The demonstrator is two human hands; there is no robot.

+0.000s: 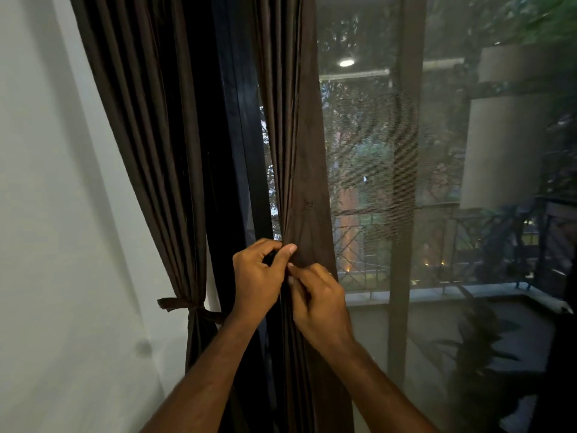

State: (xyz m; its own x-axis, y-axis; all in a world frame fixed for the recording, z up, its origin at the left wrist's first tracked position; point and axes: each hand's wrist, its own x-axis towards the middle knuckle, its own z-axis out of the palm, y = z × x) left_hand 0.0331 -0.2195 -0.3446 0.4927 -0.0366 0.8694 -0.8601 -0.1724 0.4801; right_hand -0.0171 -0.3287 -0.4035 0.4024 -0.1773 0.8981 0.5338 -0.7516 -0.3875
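Note:
A dark brown curtain panel hangs gathered in front of a tall window. My left hand grips the bunched folds at waist height, thumb pressed on the cloth. My right hand sits just below and to the right, its fingers curled and pinching the same gathered fabric. A second brown curtain panel hangs to the left, bound with a fabric tieback.
A white wall fills the left. A dark window frame stands between the two panels. To the right a mesh screen with a vertical post looks onto a balcony railing and plants.

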